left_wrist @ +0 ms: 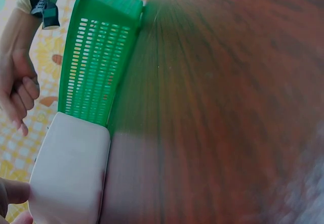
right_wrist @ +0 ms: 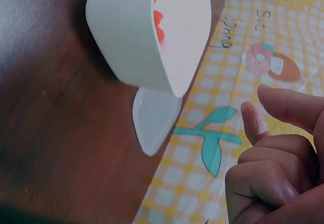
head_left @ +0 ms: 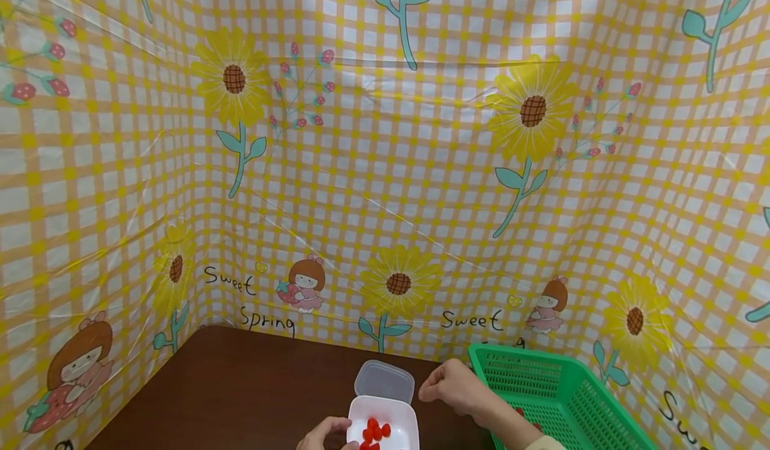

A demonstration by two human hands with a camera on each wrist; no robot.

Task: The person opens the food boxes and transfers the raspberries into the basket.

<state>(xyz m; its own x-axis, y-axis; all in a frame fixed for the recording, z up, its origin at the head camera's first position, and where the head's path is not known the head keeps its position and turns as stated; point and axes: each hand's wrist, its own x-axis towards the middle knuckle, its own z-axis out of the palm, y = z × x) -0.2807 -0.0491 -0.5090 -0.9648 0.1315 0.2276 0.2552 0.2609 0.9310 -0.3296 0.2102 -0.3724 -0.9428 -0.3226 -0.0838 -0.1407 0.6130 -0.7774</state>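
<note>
A white square plastic container [head_left: 403, 418] with several small red pieces [head_left: 376, 430] inside is at the bottom centre of the head view. My left hand [head_left: 325, 432] grips its left side, thumb near the front; only part of this hand shows. Just right of the container, my right hand [head_left: 456, 388] is in the air. In the right wrist view its thumb and index finger stand slightly apart with nothing between them, the other fingers curled. Behind the container lies a translucent lid [head_left: 385, 380].
A green perforated basket [head_left: 520, 352] stands at the right, under my right forearm, with a few red pieces [head_left: 520, 411] in it. The dark brown table [head_left: 252, 383] extends to the left. A yellow checked sheet [head_left: 385, 189] hangs behind and at both sides.
</note>
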